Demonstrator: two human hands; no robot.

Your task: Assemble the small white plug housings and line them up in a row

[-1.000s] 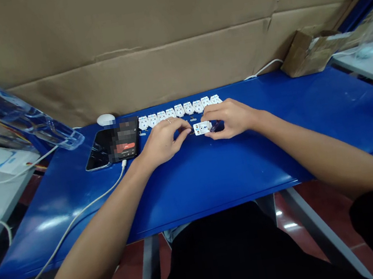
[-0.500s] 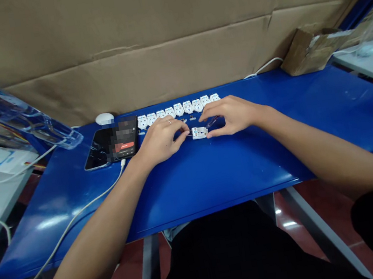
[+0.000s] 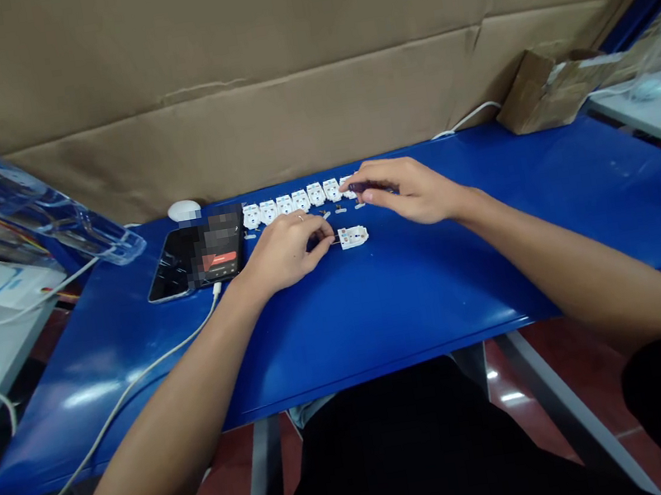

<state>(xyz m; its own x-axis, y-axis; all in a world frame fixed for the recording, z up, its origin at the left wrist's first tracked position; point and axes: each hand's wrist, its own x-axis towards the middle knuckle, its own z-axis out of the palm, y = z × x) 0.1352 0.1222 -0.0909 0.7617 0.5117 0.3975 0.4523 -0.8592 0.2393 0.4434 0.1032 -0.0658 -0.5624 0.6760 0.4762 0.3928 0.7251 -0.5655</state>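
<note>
A small white plastic housing (image 3: 354, 236) lies on the blue table, its open side up with small metal parts inside. My left hand (image 3: 294, 245) is closed at its left end, thumb and forefinger pinched on thin wires (image 3: 336, 237) that lead into it. My right hand (image 3: 406, 189) is wrapped round a dark-handled screwdriver (image 3: 368, 185); its tip is not clear. That hand hovers over the right end of a row of similar white housings (image 3: 300, 200), hiding some of them. Several small clips and screws (image 3: 340, 209) lie just in front of the row.
Two phones (image 3: 173, 264) lie left of my left hand, with a white charging cable (image 3: 217, 295) running to the lower left. A white round object (image 3: 183, 210) sits behind them. A clear bottle (image 3: 80, 216) leans in at left. A cardboard box (image 3: 537, 89) stands back right.
My right hand has left the near housing and moved back and up to the row, with the screwdriver in it. My left hand stays at the housing's left end.
</note>
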